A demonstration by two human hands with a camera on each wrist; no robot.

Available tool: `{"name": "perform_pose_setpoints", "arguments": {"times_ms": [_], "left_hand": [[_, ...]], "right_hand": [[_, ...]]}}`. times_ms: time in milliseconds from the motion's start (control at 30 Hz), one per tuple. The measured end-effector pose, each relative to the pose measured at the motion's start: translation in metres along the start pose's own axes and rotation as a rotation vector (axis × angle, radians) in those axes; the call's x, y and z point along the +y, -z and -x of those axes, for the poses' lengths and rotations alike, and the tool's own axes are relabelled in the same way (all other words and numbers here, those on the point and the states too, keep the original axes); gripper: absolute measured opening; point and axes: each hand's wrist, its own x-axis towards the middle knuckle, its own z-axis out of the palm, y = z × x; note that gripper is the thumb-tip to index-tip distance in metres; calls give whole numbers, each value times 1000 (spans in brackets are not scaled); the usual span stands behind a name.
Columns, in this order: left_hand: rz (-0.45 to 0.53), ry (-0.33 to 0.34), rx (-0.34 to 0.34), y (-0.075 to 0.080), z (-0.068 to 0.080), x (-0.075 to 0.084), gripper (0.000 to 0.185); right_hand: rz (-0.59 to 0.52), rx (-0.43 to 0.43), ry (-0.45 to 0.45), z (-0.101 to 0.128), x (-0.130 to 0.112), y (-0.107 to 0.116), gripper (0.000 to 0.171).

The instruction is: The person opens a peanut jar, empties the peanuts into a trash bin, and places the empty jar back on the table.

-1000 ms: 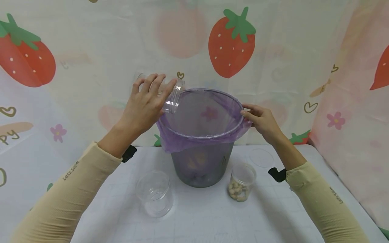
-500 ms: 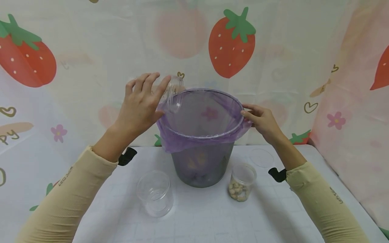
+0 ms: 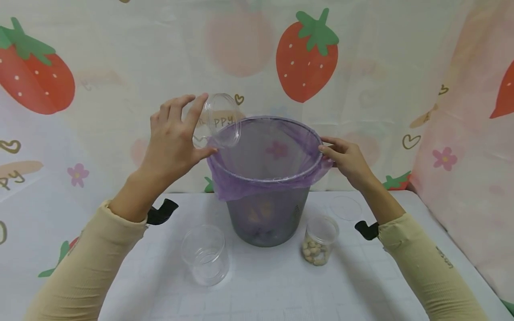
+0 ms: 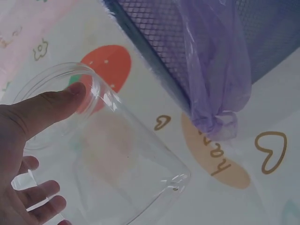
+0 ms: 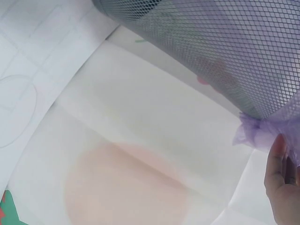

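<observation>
Two hands worked the bin (image 3: 265, 178): the left hand (image 3: 172, 142) gripped an empty jar (image 3: 217, 120) tilted beside its left rim, the right hand (image 3: 347, 160) pinched the liner (image 3: 241, 187) opposite.

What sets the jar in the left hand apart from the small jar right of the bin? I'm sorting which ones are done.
The jar in the left hand is held up by the left hand, tipped on its side at the bin rim; the small jar stands upright on the table.
The held jar looks empty; the small jar holds pale round pieces.
Both are clear plastic and have no lid on.
</observation>
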Motion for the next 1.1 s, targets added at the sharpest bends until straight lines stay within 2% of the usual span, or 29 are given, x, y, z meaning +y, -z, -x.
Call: {"name": "perform_pose_setpoints", "arguments": {"times_ms": [233, 600, 767, 900, 1100], "left_hand": [[86, 68, 9, 9, 8, 3, 104], [243, 221, 11, 21, 19, 1, 106], [336, 311, -20, 26, 24, -3, 106], [410, 401, -73, 30, 28, -5, 104], [515, 470, -123, 29, 36, -7, 99]], "right_hand": [[-1, -3, 3, 0, -1, 0, 52], [-4, 1, -2, 1, -1, 0, 51], [-22, -2, 1, 0, 0, -1, 51], [-33, -5, 9, 0, 1, 0, 51], [-36, -3, 2, 0, 0, 0, 52]]}}
